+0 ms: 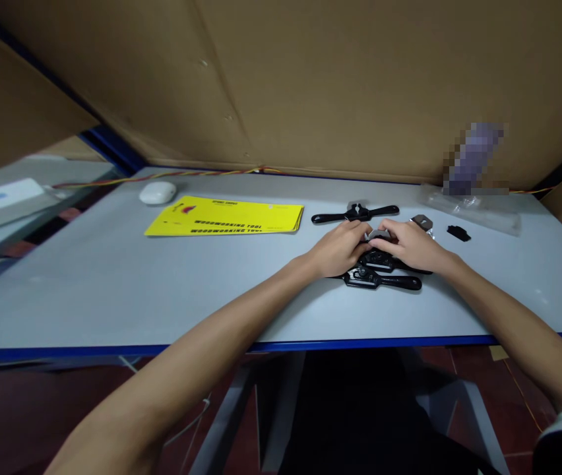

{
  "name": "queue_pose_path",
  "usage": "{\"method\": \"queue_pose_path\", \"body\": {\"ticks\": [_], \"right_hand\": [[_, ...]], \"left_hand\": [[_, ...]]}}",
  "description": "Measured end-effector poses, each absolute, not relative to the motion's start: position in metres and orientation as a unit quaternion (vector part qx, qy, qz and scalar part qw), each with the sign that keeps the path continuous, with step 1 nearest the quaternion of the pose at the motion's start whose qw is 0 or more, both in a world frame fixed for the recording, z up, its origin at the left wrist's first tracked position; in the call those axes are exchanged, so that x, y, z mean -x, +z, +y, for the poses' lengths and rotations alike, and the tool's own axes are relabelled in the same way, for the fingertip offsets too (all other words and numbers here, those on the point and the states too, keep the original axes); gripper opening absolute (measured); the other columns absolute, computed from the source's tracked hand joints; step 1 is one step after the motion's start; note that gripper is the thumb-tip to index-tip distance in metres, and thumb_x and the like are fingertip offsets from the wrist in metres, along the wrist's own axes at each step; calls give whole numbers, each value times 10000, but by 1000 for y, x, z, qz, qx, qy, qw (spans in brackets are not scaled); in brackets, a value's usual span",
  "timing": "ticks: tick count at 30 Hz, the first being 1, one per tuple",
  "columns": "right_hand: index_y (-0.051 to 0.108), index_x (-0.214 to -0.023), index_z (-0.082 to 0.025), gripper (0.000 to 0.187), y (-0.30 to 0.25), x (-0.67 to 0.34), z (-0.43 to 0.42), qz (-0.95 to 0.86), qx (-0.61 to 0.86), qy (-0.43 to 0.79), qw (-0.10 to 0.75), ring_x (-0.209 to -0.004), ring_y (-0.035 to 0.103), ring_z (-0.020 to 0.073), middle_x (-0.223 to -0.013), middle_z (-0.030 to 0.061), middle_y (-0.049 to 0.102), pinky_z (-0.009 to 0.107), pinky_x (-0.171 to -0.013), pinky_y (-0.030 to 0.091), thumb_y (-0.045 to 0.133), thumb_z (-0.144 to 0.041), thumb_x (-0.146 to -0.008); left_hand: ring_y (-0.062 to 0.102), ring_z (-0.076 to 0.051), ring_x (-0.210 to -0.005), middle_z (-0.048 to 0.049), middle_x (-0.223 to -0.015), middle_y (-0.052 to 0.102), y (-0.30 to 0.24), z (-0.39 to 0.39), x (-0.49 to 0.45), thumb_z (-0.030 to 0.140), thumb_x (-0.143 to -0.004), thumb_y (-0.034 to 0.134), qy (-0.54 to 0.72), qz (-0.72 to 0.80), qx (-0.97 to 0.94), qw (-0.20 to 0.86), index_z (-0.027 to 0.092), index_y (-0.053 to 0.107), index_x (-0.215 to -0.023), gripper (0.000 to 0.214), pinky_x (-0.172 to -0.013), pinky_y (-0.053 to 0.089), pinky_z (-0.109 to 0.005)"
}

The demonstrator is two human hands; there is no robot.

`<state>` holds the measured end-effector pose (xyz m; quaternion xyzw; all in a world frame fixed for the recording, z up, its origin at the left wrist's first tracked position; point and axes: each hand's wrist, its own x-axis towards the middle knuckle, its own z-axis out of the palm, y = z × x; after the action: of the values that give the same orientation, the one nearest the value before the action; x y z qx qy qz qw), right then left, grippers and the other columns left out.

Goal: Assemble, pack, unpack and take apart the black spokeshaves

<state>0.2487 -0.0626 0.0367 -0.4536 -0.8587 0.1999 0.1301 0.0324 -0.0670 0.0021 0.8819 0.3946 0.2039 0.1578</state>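
Over several black spokeshaves, my two hands meet on the right half of the table. My right hand [412, 245] is closed, pinching a small silver blade [378, 234] between thumb and fingers. The curled fingers of my left hand [338, 247] grip the same blade's left edge. Beneath them lie a spokeshave body [382, 261], partly covered, and a nearer spokeshave [361, 277] with its left handle hidden by my left hand. Another spokeshave [355, 214] rests behind my hands. More silver blades [422, 222] sit just beyond my right hand.
Yellow printed sheets [231, 216] lie left of my hands, with a white mouse-like object [157, 192] behind. Small black plates [459, 232] and a clear plastic bag [489, 212] are on the right. A cardboard wall [311, 86] closes off the back.
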Motion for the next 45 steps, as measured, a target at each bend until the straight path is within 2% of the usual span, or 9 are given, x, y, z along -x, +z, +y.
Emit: {"method": "queue_pose_path", "body": {"ticks": [4,9,13,19,24,28,32,37,45], "right_hand": [[601,-964,-234,183,39,-249,-63,-854,462,208,117,-663,503,174,-707,-22,578,325,-653,316,655,-405,-934],[659,-1093,-207,242,41,-262,-58,-877,386,259,122,-742,568,186,-803,11,647,333,-716,384,535,-396,-1006],[652,-973,-214,289,39,-261,-55,-881,370,253,154,-809,600,196,-897,41,706,343,-767,396,484,-439,-1040],[516,-764,-237,332,36,-248,-59,-854,451,210,150,-634,467,158,-665,-23,551,336,-647,294,657,-485,-935],[639,-954,-217,142,38,-255,-58,-862,433,231,130,-634,495,157,-681,-29,569,330,-650,321,663,-347,-900],[707,-1110,-206,265,39,-265,-54,-881,380,246,140,-678,545,172,-751,-4,649,324,-675,355,593,-402,-973],[730,-1039,-213,303,39,-264,-53,-886,363,235,167,-797,618,196,-891,39,734,332,-756,379,525,-437,-1025],[610,-802,-220,323,37,-251,-57,-860,436,218,150,-656,504,159,-677,-16,586,323,-675,311,643,-505,-949],[661,-931,-206,164,42,-263,-55,-868,399,268,128,-629,465,150,-685,-30,554,316,-638,313,645,-364,-893]], "left_hand": [[612,-270,-994,-111,-1043,659,3,-67,-32,242,-1037,476,201,395,-882,158,192,559,-1060,100,-947,497,-435],[614,-276,-1019,-106,-1044,659,4,-68,-32,238,-1032,487,201,392,-883,163,185,574,-1078,112,-964,501,-439],[617,-274,-1018,-102,-1045,658,3,-68,-32,233,-1029,495,209,388,-883,162,183,582,-1096,121,-960,505,-436],[619,-274,-980,-112,-1020,657,3,-67,-33,241,-1041,473,211,389,-883,155,174,583,-1061,130,-933,511,-440],[619,-277,-991,-108,-1015,655,3,-68,-32,211,-1021,485,208,389,-884,151,174,583,-1079,120,-928,515,-437],[621,-275,-1004,-105,-1025,657,4,-69,-32,230,-1033,488,210,388,-884,155,173,589,-1087,128,-950,517,-443],[620,-275,-994,-106,-1027,657,5,-70,-33,230,-1028,489,210,386,-885,156,174,591,-1093,133,-944,522,-447],[620,-277,-961,-122,-1017,648,6,-71,-33,210,-1026,443,208,389,-884,155,165,581,-1061,149,-914,528,-446],[623,-283,-988,-113,-1014,653,5,-69,-33,226,-1029,473,210,386,-884,159,169,581,-1089,136,-929,525,-445]]}}
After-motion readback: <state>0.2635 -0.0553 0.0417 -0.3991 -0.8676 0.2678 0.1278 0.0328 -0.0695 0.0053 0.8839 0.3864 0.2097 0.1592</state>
